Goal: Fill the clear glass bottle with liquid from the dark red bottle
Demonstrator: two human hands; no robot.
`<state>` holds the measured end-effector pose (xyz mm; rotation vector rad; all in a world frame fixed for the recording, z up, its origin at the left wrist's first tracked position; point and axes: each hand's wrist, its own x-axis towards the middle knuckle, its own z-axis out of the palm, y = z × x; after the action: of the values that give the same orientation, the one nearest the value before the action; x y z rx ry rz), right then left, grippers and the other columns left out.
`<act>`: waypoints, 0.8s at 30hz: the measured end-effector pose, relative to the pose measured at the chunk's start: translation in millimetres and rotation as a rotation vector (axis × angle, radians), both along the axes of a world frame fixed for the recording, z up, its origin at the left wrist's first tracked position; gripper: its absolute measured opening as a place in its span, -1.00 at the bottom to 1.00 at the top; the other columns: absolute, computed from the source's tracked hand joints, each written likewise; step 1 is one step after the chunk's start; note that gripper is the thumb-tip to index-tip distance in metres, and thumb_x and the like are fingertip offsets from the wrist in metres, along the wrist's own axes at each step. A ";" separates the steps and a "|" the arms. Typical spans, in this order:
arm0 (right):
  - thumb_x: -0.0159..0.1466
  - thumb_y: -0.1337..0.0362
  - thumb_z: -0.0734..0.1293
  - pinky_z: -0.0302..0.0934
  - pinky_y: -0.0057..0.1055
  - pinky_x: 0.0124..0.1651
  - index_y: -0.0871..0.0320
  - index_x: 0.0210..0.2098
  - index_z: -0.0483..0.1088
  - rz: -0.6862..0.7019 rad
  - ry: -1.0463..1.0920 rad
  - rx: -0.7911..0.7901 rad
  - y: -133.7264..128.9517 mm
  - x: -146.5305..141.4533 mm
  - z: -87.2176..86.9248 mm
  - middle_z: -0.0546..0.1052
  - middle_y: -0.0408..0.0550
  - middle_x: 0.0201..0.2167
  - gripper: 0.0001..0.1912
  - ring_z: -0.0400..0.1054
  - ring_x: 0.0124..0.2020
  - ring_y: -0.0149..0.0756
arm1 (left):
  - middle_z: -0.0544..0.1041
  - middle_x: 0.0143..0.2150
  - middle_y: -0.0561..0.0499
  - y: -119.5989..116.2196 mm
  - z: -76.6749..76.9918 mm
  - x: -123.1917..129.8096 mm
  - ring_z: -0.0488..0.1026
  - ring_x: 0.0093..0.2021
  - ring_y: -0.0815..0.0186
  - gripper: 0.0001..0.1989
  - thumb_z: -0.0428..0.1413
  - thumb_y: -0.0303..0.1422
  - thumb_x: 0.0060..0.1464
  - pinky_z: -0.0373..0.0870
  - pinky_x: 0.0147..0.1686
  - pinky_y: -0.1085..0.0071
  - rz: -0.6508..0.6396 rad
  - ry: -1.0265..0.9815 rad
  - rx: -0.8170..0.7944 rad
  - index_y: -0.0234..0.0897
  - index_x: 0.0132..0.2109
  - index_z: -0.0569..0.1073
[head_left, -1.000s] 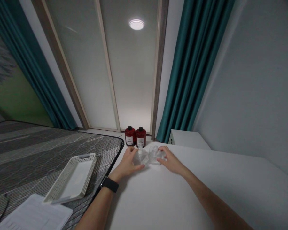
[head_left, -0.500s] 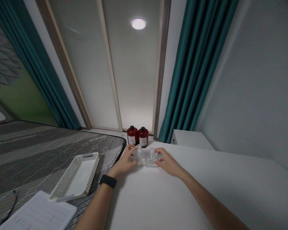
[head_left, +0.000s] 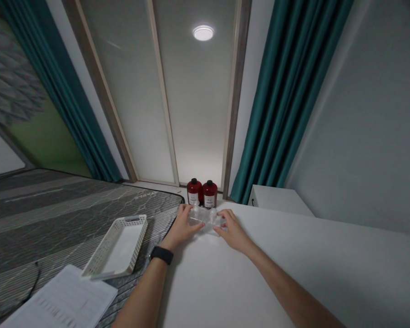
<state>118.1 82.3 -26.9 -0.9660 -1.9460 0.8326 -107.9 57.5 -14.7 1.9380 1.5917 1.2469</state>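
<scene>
Two clear plastic containers stand side by side near the far edge of the white table (head_left: 205, 282), each with a rounded knob-like top. My left hand (head_left: 183, 226), with a dark watch on its wrist, curls its fingers and thumb around the left clear container (head_left: 197, 216). On the other side, my right hand (head_left: 232, 231) pinches the right clear container (head_left: 212, 220) between thumb and fingers. Their exact kind is hard to make out, as they are see-through and partly covered by my fingers. Just behind stand two dark red bottles (head_left: 194, 191) with black caps and white labels.
Left of the table lies a grey patterned mattress (head_left: 88, 205). On it are a white perforated basket (head_left: 136, 248), printed paper sheets (head_left: 64, 296) and a black cable (head_left: 34, 284). A white cabinet (head_left: 280, 200) stands beyond the table, before a teal curtain (head_left: 283, 105).
My left thumb has moved across the front of the left container, and both hands have drawn slightly closer together. The whole view has shifted a little.
</scene>
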 end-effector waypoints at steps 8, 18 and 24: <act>0.22 0.30 0.39 0.41 -0.18 0.01 0.06 -0.05 0.30 -0.031 -0.003 0.011 15.4 -31.4 -6.2 0.29 -0.01 0.00 -0.67 0.35 0.02 -0.16 | 0.33 0.00 -0.08 6.3 -5.9 -19.5 0.37 0.08 0.12 -0.46 0.30 -0.31 -0.04 0.35 0.13 0.12 0.075 -0.070 -0.003 -0.20 0.11 0.37; 0.23 0.31 0.39 0.33 -0.09 0.13 0.05 -0.02 0.31 -0.028 -0.013 0.009 28.9 -44.9 -6.8 0.28 0.00 0.02 -0.66 0.32 0.11 -0.12 | 0.36 0.10 -0.10 12.4 -13.8 -29.9 0.36 0.14 0.11 -0.46 0.28 -0.30 0.00 0.37 0.04 0.22 0.119 -0.124 0.000 -0.19 0.13 0.35; 0.23 0.31 0.39 0.28 -0.04 0.19 0.04 -0.02 0.31 -0.034 -0.018 0.028 30.1 -45.2 -5.3 0.29 -0.01 0.02 -0.66 0.30 0.14 -0.10 | 0.35 0.16 -0.14 13.9 -15.1 -29.8 0.35 0.17 0.08 -0.46 0.28 -0.32 0.00 0.38 0.05 0.18 0.117 -0.139 -0.003 -0.21 0.13 0.34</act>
<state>72.9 112.3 -32.1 -0.9898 -1.9462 0.7782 -137.8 71.3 -29.8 1.7370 1.6546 1.3915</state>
